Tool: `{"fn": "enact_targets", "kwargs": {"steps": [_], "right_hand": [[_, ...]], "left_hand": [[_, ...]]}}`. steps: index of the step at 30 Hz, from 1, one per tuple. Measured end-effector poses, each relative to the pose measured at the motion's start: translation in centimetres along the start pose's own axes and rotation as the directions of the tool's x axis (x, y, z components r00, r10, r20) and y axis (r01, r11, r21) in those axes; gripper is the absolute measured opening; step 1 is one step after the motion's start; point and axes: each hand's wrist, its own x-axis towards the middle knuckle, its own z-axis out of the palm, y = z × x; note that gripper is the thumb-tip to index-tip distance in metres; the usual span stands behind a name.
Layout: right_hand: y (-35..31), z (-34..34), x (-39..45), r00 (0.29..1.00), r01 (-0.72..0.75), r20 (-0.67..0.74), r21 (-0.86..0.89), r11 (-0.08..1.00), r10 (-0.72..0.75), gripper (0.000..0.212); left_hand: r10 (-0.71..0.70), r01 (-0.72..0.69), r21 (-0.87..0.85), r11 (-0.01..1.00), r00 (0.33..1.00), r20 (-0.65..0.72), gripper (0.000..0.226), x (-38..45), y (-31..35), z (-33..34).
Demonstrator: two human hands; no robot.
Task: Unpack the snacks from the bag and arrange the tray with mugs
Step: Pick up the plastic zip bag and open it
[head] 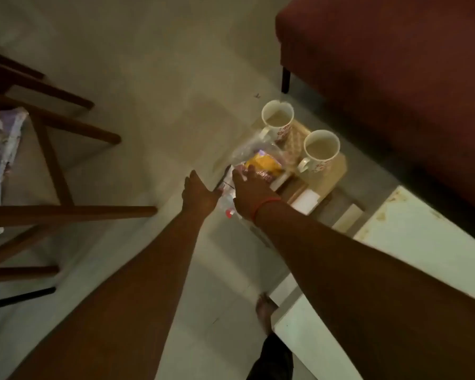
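A clear plastic bag (254,149) lies on the near-left end of a pale wooden tray (336,171), with a yellow snack packet (263,163) inside it. Two white flowered mugs stand on the tray, one at the far end (277,119) and one to its right (322,149), both filled with a pale drink. My right hand (251,187) reaches out with fingers straight, its tips touching the bag beside the yellow packet. My left hand (199,194) is stretched flat just left of the bag's near end. A small red-capped item (229,213) shows between my wrists.
The tray sits on a low slatted table (348,215). A dark red sofa (390,78) stands behind it to the right. Wooden chair legs (52,160) and a patterned cloth (0,149) fill the left. A white surface (422,242) is at right. My foot (265,311) is on the pale floor.
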Motion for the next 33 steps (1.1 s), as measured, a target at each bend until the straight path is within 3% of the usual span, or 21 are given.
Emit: {"fn": "enact_targets", "kwargs": {"steps": [2,4,7,11,14,19,22,26,31,33], "right_hand": [[0.1,1.1,2.2,0.997,-0.074,0.019,0.005,0.997,0.074,0.096],[0.2,2.0,3.3,0.990,-0.139,0.041,0.001,0.990,0.139,0.096],[-0.3,2.8,3.5,0.994,-0.109,-0.006,-0.013,0.994,0.109,0.095],[-1.5,3.1,2.4,0.998,-0.005,-0.056,0.237,0.972,0.019,0.091],[-2.4,2.9,0.2,0.996,0.057,-0.084,0.503,0.862,-0.016,0.082],[-3.5,-0.1,-9.8,0.996,0.087,-0.040,0.696,0.713,-0.082,0.093],[-1.8,-1.0,-16.0,0.998,0.049,-0.067,0.781,0.622,0.006,0.089],[2.9,-2.9,-25.0,0.960,0.067,-0.194,0.860,0.506,0.203,0.060],[10.5,-6.1,-38.9,0.810,0.204,-0.355,0.917,0.343,0.467,0.030],[13.7,-7.2,-45.0,0.791,0.264,-0.351,0.935,0.237,0.502,0.027]], "left_hand": [[-0.024,0.038,-0.159,0.987,0.996,0.090,0.089,2.0,-0.5,0.2],[-0.018,0.064,-0.220,0.973,0.978,0.207,0.056,3.1,-0.9,0.1],[0.053,0.022,-0.334,0.942,0.976,0.212,0.008,2.8,-0.8,-0.1],[0.089,-0.034,-0.399,0.916,0.989,0.119,0.019,0.0,0.4,-1.7],[0.093,-0.052,-0.424,0.904,0.993,0.077,0.014,-3.7,0.8,-3.4],[0.104,-0.076,-0.337,0.938,0.992,0.066,0.015,-11.4,2.7,-6.3],[0.206,-0.172,-0.239,0.956,0.970,0.127,0.019,-17.1,6.0,-7.2],[0.303,-0.185,-0.348,0.919,0.897,0.323,0.020,-25.8,11.6,-5.7],[0.499,-0.125,-0.612,0.781,0.715,0.490,0.035,-39.0,17.3,-1.9],[0.618,-0.328,-0.553,0.766,0.614,0.491,0.045,-44.4,18.3,0.3]]}}
